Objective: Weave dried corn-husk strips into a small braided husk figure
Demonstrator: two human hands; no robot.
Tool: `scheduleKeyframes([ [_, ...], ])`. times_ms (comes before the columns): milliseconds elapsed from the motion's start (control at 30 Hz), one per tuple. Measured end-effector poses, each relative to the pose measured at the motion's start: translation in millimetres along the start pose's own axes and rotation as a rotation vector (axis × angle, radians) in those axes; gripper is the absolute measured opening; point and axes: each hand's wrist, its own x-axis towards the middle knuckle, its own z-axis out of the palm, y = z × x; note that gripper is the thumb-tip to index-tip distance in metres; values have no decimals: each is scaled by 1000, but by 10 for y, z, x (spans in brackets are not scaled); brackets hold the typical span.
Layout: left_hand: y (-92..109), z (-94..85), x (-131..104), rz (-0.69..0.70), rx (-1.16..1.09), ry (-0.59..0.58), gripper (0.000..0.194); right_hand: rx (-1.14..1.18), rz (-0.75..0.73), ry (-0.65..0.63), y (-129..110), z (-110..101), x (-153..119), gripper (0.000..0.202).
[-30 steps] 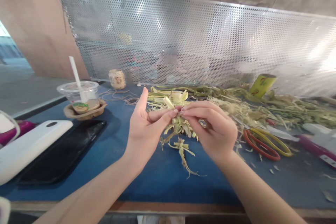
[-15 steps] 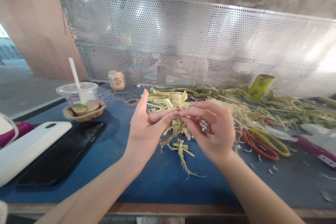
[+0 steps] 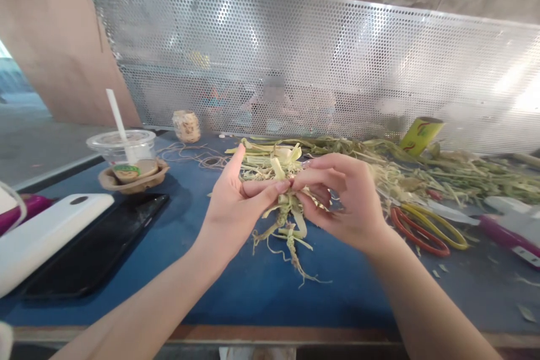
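Observation:
Between my two hands is a small bundle of pale green plant stalks (image 3: 283,215), with stringy ends hanging below. My left hand (image 3: 236,202) pinches it between thumb and fingers from the left. From the right, the fingertips of my right hand (image 3: 341,197) are closed on the same bundle, close to the left thumb. Just beneath lies a knotted piece of stalk (image 3: 292,247) with root-like strands on the blue table (image 3: 253,298). More cut stalks (image 3: 257,153) lie behind the hands. The exact grip point is partly hidden by fingers.
On the right lie scissors with red and yellow handles (image 3: 422,230), a purple-handled knife (image 3: 506,239), heaped stalks (image 3: 472,177) and a green tube (image 3: 422,136). On the left are a plastic cup (image 3: 122,149), a black phone (image 3: 97,242) and twine (image 3: 198,157). A perforated metal screen (image 3: 295,50) stands behind.
My right hand has shifted slightly at the bundle, its fingers a little more bent. The bundle's loose ends hang lower and farther left. The view has tilted slightly.

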Motion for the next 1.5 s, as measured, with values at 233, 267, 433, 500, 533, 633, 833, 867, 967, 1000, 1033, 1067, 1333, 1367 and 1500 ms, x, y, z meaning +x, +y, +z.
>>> scheduleKeyframes([
  [233, 14, 21, 2, -71, -22, -28, 110, 241, 124, -2, -46, -5, 13, 44],
  [267, 14, 18, 2, -85, -28, -34, 111, 272, 151, -1, -52, -4, 18, 43],
  [433, 26, 14, -9, -147, -23, -94, 110, 438, 235, -49, -79, -24, 46, 43],
  [500, 34, 16, -15, -161, -12, -94, 111, 492, 260, -74, -87, -30, 51, 43],
  [533, 35, 16, -15, -165, -12, -91, 112, 512, 267, -85, -89, -31, 51, 43],
  [633, 26, 8, -10, -154, -35, -94, 111, 525, 258, -106, -85, -30, 47, 41],
  [833, 14, -9, 5, -91, -56, -59, 104, 427, 204, -70, -53, -49, 48, 42],
  [867, 20, -11, 3, -78, -51, -46, 104, 391, 186, -53, -44, -55, 50, 41],
  [967, 47, -8, -16, -18, -43, -15, 104, 248, 172, 33, -20, -69, 64, 30],
  [1000, 55, -4, -28, 15, -44, -9, 105, 215, 187, 46, -16, -72, 70, 22],
  [1033, 61, 2, -42, 55, -44, -6, 106, 198, 206, 37, -15, -73, 78, 12],
  [1067, 67, 10, -57, 98, -43, -5, 106, 194, 222, 8, -16, -72, 86, 6],
  [1333, 64, 90, -126, 254, 18, 52, 103, 181, 166, 16, -54, -46, 121, 4],
  [1367, 61, 97, -126, 256, 12, 56, 103, 186, 170, 20, -56, -44, 123, 4],
  [1500, 57, 101, -120, 264, 29, 73, 109, 211, 227, 5, -64, -37, 127, 2],
])
